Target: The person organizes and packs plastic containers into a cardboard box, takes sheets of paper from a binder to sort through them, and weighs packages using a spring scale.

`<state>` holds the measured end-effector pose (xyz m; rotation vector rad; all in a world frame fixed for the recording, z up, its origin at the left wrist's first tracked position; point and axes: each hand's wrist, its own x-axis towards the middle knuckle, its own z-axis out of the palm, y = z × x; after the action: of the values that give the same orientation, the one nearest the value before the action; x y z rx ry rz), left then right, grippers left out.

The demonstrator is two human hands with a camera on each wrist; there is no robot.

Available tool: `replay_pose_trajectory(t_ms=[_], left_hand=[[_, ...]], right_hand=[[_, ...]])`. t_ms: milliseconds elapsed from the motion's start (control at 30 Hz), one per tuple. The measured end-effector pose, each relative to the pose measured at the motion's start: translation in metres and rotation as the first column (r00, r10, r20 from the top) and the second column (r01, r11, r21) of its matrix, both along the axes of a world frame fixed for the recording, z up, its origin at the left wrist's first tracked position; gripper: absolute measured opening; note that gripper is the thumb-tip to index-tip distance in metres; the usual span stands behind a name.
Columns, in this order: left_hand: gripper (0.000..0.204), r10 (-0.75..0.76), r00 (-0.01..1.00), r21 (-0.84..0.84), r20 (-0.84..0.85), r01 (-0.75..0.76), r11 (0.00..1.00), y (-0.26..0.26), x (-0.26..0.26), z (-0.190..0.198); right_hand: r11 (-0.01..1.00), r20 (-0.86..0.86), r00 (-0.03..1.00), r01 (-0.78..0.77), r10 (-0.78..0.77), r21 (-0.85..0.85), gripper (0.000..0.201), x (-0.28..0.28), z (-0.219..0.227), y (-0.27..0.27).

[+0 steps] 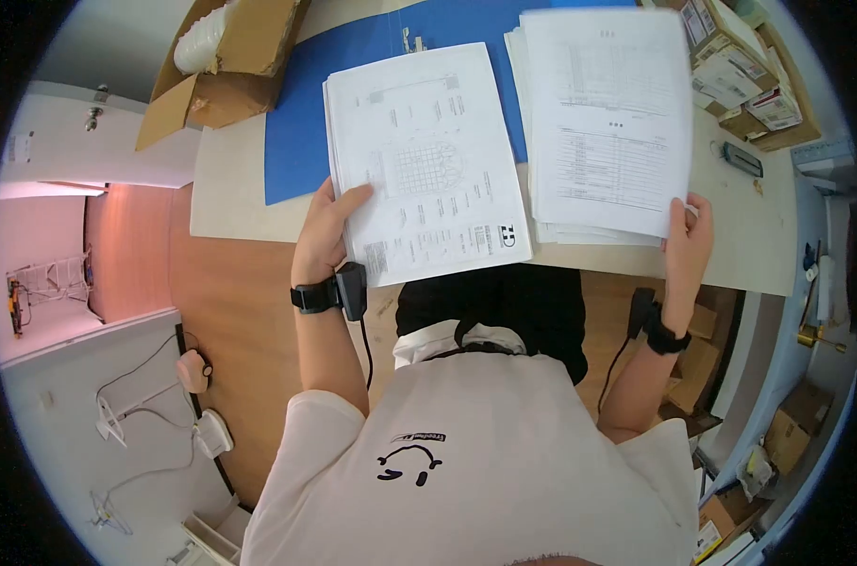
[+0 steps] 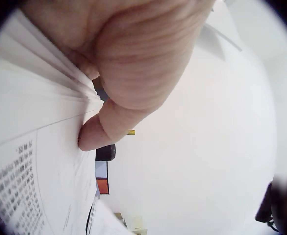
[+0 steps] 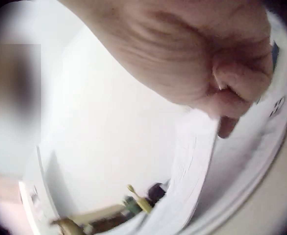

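A stack of printed sheets [image 1: 428, 179], the top one bearing a drawing with a grid, is tilted slightly at the middle of the table. My left hand [image 1: 324, 231] grips its left edge, thumb on top and other fingers underneath; the left wrist view shows the thumb pressing the paper edge [image 2: 60, 120]. To the right, a top sheet [image 1: 622, 141] printed with tables stands a little off the paper pile [image 1: 579, 236] beneath. My right hand [image 1: 690, 236] pinches this sheet near its lower right corner. In the right wrist view the sheet [image 3: 192, 156] bends up from the pile.
A blue board [image 1: 291, 160] with a metal clip [image 1: 414, 42] lies under the left stack. An open cardboard box [image 1: 244, 80] stands at the back left. At the right are a box of packets [image 1: 787, 118] and a small dark grey object [image 1: 741, 159] on the table [image 1: 230, 189].
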<state>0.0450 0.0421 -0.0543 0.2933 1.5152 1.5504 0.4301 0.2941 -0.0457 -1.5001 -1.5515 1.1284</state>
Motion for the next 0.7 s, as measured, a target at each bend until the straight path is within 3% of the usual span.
replay_pose_trajectory(t_ms=[33,67,100,167,233,300,367,433,500,567,600,667,700], left_hand=[[0.051,-0.003,1.000,0.017,0.025,0.003,1.000,0.000,-0.001,-0.001],[0.052,-0.008,0.999,0.036,0.049,0.006,0.999,0.000,-0.002,-0.001],[0.052,-0.010,0.999,0.037,0.048,0.009,0.999,0.000,-0.003,0.000],[0.058,-0.018,0.998,0.049,0.061,0.015,0.999,-0.001,-0.001,0.001],[0.057,-0.017,0.999,0.039,0.050,0.015,0.999,-0.001,0.001,0.002],[0.057,-0.032,0.999,0.032,0.041,0.031,0.999,0.000,0.002,0.004],[0.057,-0.004,1.000,-0.013,-0.011,0.004,1.000,0.002,0.003,0.004],[0.058,0.003,1.000,-0.031,-0.009,-0.003,1.000,0.003,0.006,0.003],[0.059,0.004,0.998,-0.053,-0.060,-0.008,0.999,0.004,0.007,0.002],[0.058,0.004,0.998,-0.047,-0.063,-0.007,0.999,0.005,0.009,0.005],[0.058,0.005,0.998,-0.042,-0.066,-0.008,0.999,0.006,0.010,0.006],[0.057,0.027,0.997,-0.062,-0.075,-0.032,0.998,0.007,0.010,0.004],[0.056,0.052,0.995,-0.083,-0.085,-0.059,0.995,0.007,0.009,0.003]], right_hand=[[0.988,0.281,0.960,-0.040,-0.003,0.148,0.029,-0.002,-0.003,0.001],[0.953,0.535,0.843,-0.119,-0.051,0.278,0.032,-0.003,-0.005,0.001],[0.953,0.534,0.844,-0.116,-0.054,0.279,0.032,-0.006,-0.008,-0.003],[0.828,0.512,0.832,-0.123,-0.215,0.548,0.033,-0.019,-0.008,-0.019],[0.904,0.427,0.903,-0.215,0.040,0.369,0.032,-0.042,0.008,-0.046],[0.916,0.266,0.883,-0.401,0.388,-0.007,0.034,-0.069,0.024,-0.081],[0.828,0.290,0.802,-0.558,0.522,0.053,0.034,-0.088,0.015,-0.104],[0.801,0.353,0.801,-0.567,0.483,0.191,0.034,-0.101,0.005,-0.116],[0.827,0.362,0.816,-0.534,0.450,0.177,0.033,-0.108,0.010,-0.122],[0.798,0.361,0.850,-0.502,0.385,0.332,0.028,-0.110,0.010,-0.125],[0.798,0.361,0.850,-0.502,0.385,0.332,0.028,-0.110,0.009,-0.125],[0.848,0.165,0.887,-0.461,0.432,0.262,0.020,-0.108,0.006,-0.123],[0.847,0.163,0.886,-0.463,0.434,0.262,0.020,-0.105,0.006,-0.117]])
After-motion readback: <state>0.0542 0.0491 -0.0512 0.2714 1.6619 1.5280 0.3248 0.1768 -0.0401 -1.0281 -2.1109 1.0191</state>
